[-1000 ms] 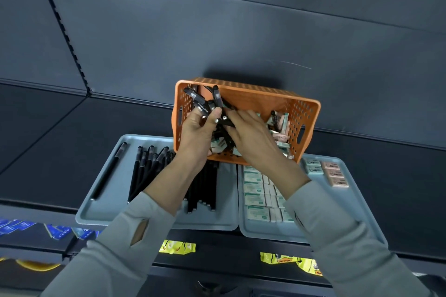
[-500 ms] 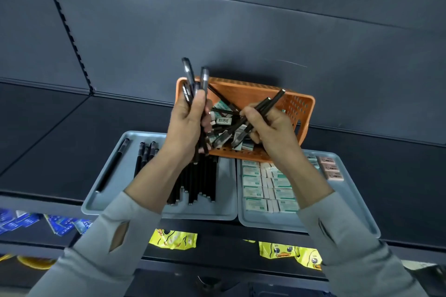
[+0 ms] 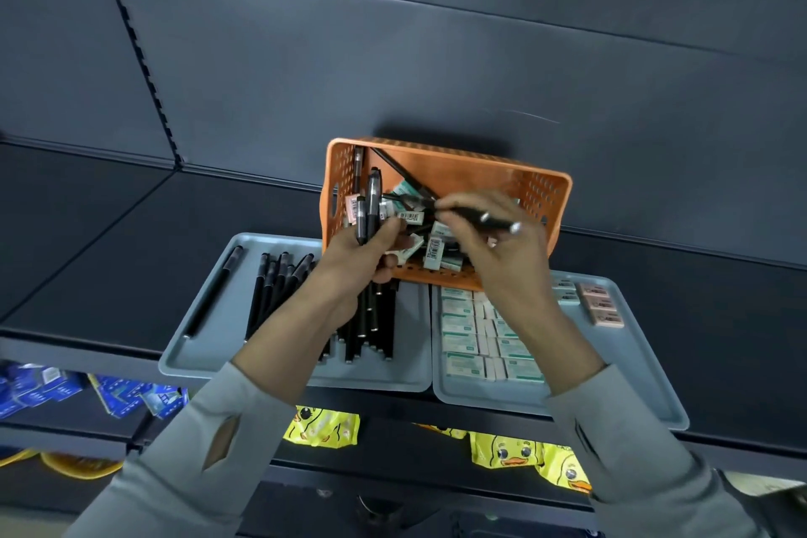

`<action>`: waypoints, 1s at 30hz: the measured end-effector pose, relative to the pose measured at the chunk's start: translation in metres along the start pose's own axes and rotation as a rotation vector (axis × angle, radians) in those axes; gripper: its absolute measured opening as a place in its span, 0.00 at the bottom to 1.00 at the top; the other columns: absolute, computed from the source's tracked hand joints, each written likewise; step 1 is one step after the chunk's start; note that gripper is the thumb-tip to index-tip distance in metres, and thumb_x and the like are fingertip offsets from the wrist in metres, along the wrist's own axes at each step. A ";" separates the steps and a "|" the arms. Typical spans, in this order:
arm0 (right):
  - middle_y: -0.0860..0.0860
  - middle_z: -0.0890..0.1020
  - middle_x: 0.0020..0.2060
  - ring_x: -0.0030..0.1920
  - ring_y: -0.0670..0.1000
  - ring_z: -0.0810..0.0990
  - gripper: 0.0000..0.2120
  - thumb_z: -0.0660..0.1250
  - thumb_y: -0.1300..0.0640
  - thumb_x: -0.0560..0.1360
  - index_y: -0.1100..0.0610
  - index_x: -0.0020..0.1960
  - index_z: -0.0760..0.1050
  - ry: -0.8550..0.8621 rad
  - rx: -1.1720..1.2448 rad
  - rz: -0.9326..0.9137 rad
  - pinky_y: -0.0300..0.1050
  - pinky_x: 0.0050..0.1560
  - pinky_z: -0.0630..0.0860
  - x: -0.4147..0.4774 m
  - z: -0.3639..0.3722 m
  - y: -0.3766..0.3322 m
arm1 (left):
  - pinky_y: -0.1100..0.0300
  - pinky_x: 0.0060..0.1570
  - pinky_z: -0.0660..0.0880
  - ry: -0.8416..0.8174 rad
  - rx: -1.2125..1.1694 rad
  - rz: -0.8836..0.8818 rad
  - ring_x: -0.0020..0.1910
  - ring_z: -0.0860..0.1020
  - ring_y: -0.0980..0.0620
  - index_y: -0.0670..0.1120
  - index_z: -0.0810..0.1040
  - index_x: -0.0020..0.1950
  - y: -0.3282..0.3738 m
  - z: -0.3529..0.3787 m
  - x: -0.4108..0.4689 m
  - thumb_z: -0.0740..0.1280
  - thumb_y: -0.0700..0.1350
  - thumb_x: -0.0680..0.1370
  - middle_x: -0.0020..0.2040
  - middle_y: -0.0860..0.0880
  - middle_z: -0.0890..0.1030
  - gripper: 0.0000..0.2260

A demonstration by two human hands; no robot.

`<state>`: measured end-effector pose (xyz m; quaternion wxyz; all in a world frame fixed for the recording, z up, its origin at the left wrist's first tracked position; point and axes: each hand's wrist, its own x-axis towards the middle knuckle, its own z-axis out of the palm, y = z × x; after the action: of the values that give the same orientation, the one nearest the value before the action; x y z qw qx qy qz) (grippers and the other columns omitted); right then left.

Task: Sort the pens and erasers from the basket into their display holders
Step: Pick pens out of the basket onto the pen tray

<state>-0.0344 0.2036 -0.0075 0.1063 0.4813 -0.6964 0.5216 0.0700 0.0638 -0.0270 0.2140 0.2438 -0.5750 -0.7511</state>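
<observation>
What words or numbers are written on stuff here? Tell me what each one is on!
Nothing is clear enough to quote.
On erasers in the orange basket: barcode labels, digits too small.
On the green-and-white eraser boxes: print too small.
On the pink erasers: dark print, blurred.
On the yellow duck packets: lettering blurred.
On the blue packets: blurred.

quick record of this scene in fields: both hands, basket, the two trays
left hand: grips upright pens
right hand: pinches crosswise pens
basket: orange, tipped toward the person, loose erasers and more pens inside
left tray: sorted pens lying side by side
right tray: boxed erasers in rows, pink erasers at its far right
</observation>
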 end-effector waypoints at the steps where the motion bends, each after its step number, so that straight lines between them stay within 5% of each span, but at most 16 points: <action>1: 0.46 0.82 0.50 0.50 0.49 0.79 0.09 0.70 0.57 0.76 0.52 0.55 0.82 -0.091 -0.117 -0.122 0.48 0.52 0.76 -0.003 0.002 0.002 | 0.69 0.25 0.65 -0.022 -0.050 -0.023 0.28 0.70 0.58 0.43 0.80 0.48 0.001 0.002 0.000 0.65 0.47 0.80 0.33 0.52 0.80 0.08; 5: 0.54 0.80 0.57 0.56 0.54 0.76 0.19 0.65 0.75 0.73 0.58 0.57 0.83 -0.322 -0.292 -0.329 0.40 0.58 0.72 -0.017 0.017 0.013 | 0.68 0.24 0.70 -0.030 -0.143 -0.048 0.24 0.75 0.58 0.40 0.79 0.45 0.004 0.008 -0.002 0.67 0.43 0.79 0.29 0.51 0.79 0.07; 9: 0.54 0.80 0.61 0.60 0.53 0.76 0.15 0.63 0.69 0.78 0.60 0.59 0.82 -0.212 -0.297 -0.323 0.38 0.63 0.69 -0.017 0.009 0.014 | 0.67 0.26 0.71 -0.069 -0.239 -0.103 0.26 0.77 0.58 0.40 0.80 0.53 -0.001 0.007 -0.004 0.67 0.41 0.79 0.33 0.51 0.82 0.06; 14: 0.53 0.75 0.68 0.65 0.54 0.73 0.24 0.60 0.74 0.75 0.60 0.67 0.76 -0.258 -0.370 -0.319 0.36 0.70 0.65 -0.016 0.008 0.013 | 0.56 0.36 0.79 -0.179 -0.328 -0.187 0.40 0.83 0.50 0.44 0.80 0.57 -0.001 0.004 -0.003 0.64 0.42 0.80 0.44 0.47 0.84 0.08; 17: 0.54 0.72 0.71 0.70 0.50 0.68 0.33 0.58 0.75 0.73 0.57 0.76 0.65 -0.353 -0.364 -0.205 0.37 0.73 0.61 -0.018 0.007 0.007 | 0.49 0.43 0.80 -0.199 -0.323 -0.251 0.46 0.82 0.46 0.43 0.78 0.64 -0.002 0.002 -0.001 0.64 0.45 0.80 0.52 0.45 0.83 0.14; 20: 0.51 0.72 0.71 0.73 0.48 0.61 0.40 0.56 0.71 0.72 0.50 0.80 0.49 -0.476 -0.366 -0.093 0.44 0.73 0.61 -0.023 0.011 0.007 | 0.48 0.40 0.81 -0.183 -0.339 -0.312 0.40 0.82 0.47 0.41 0.79 0.57 -0.003 0.002 -0.001 0.64 0.45 0.80 0.44 0.44 0.83 0.10; 23: 0.43 0.68 0.74 0.73 0.45 0.60 0.48 0.59 0.76 0.71 0.45 0.80 0.41 -0.526 -0.335 -0.040 0.34 0.70 0.58 -0.022 0.014 0.013 | 0.49 0.41 0.81 -0.207 -0.380 -0.355 0.36 0.80 0.49 0.41 0.79 0.54 -0.008 0.001 -0.001 0.66 0.43 0.79 0.41 0.44 0.82 0.08; 26: 0.42 0.68 0.73 0.71 0.42 0.68 0.45 0.58 0.75 0.74 0.42 0.79 0.44 -0.509 -0.193 0.031 0.35 0.68 0.67 -0.018 0.017 0.011 | 0.56 0.37 0.80 -0.241 -0.380 -0.318 0.32 0.75 0.53 0.42 0.78 0.51 -0.008 0.001 -0.003 0.66 0.41 0.79 0.37 0.47 0.78 0.04; 30: 0.49 0.73 0.70 0.68 0.48 0.72 0.33 0.56 0.69 0.80 0.46 0.79 0.53 -0.363 -0.181 -0.011 0.45 0.67 0.71 -0.018 0.026 0.021 | 0.62 0.31 0.76 -0.151 -0.003 -0.092 0.30 0.71 0.52 0.40 0.74 0.52 -0.003 -0.011 -0.011 0.65 0.40 0.80 0.32 0.48 0.74 0.04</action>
<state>-0.0329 0.1921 -0.0434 0.0248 0.5597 -0.7454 0.3613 0.0852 0.0633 -0.0312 0.1356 0.2121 -0.5768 -0.7771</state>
